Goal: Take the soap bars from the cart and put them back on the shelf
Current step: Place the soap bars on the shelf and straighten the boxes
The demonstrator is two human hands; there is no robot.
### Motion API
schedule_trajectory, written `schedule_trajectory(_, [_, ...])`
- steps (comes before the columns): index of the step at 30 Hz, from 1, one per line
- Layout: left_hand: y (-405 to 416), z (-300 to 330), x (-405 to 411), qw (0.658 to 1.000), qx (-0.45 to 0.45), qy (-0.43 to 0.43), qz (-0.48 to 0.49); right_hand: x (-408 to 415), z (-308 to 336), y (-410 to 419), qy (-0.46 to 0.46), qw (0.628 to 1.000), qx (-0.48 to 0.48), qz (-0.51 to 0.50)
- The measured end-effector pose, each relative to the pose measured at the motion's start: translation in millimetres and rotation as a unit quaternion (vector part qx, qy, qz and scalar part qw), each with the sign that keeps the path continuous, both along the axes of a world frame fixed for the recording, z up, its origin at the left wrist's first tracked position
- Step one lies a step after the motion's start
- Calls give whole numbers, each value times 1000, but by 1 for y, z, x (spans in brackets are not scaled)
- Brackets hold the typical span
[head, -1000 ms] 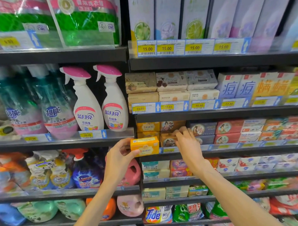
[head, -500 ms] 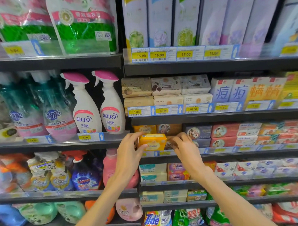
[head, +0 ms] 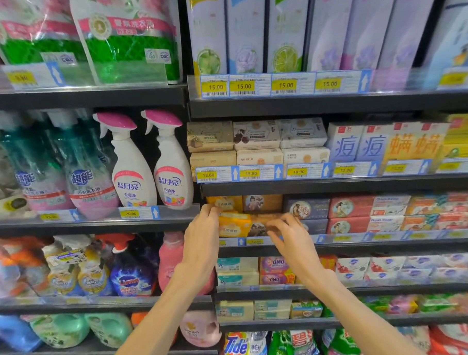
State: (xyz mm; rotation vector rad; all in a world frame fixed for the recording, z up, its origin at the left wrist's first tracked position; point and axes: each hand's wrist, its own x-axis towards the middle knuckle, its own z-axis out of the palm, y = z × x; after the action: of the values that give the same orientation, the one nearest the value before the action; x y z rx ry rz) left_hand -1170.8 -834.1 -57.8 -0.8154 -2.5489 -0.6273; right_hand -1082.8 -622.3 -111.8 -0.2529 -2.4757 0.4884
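Note:
A yellow-orange soap bar box [head: 233,225] lies at the left end of the middle soap shelf [head: 364,244], under another yellow box [head: 224,203]. My left hand [head: 203,237] holds its left end, fingers reaching into the shelf. Just to the right, my right hand [head: 290,235] has its fingers on a brown soap box [head: 259,226] beside it. The cart is out of view.
Rows of boxed soaps fill the shelves to the right, among them red boxes [head: 349,207]. Spray bottles [head: 131,165] stand on the left bay, detergent bottles [head: 124,278] below. Price-tag strips [head: 259,173] edge each shelf.
My left hand carried the yellow soap box up and forward from in front of the shelf edge into the shelf slot. My right hand stayed at the neighbouring brown box.

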Motion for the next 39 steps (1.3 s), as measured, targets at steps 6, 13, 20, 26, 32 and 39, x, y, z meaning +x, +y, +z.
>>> schedule_trajectory(6, [10,9,3,988,-154,16,19,0,-6,2,-4,1000,5,0])
schedule_trajectory(13, [19,6,-12,956,-286,54,45,-6,-12,2,-5,1000,3,2])
schedule_trajectory(20, [21,-10,-20,946,-310,88,23,-9,-14,2,-7,1000,7,0])
schedule_trajectory(26, [20,-18,-27,952,-284,116,3,-9,-15,0,-5,1000,-2,-2])
schedule_trajectory(32, [27,-22,-22,963,-256,87,-17,-8,-14,-3,-5,1000,-3,-9])
schedule_trajectory(39, [29,-31,-30,977,-196,86,-20,-6,-14,-8,-11,1000,-12,-21])
